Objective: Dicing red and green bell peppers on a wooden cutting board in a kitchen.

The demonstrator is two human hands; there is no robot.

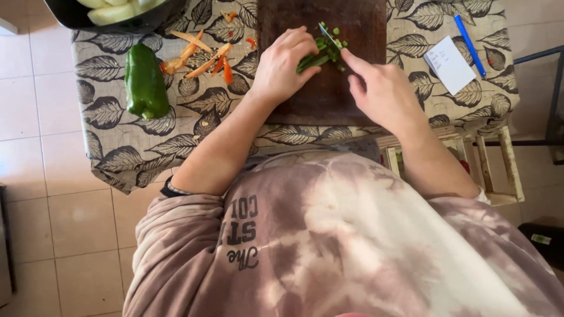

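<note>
Near the far edge of the dark wooden chopping board [329,100], the left hand [283,66] pins thin green pepper strips [314,60] with curled fingers. The right hand [379,88] is clenched around a knife [329,36], its blade over the strips. A few small glossy cut bits [338,44] lie past the blade; most strips remain long. A whole, smooth green pepper [144,82] waits uncut toward the left edge of the leaf-patterned tablecloth [111,111], beside orange and red trimmings [202,58].

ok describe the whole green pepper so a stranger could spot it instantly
Start at the leaf-patterned tablecloth, on the side left of the dark cutting board. The whole green pepper lies there beside orange and red scraps; it alone is large, glossy and uncut.
</note>
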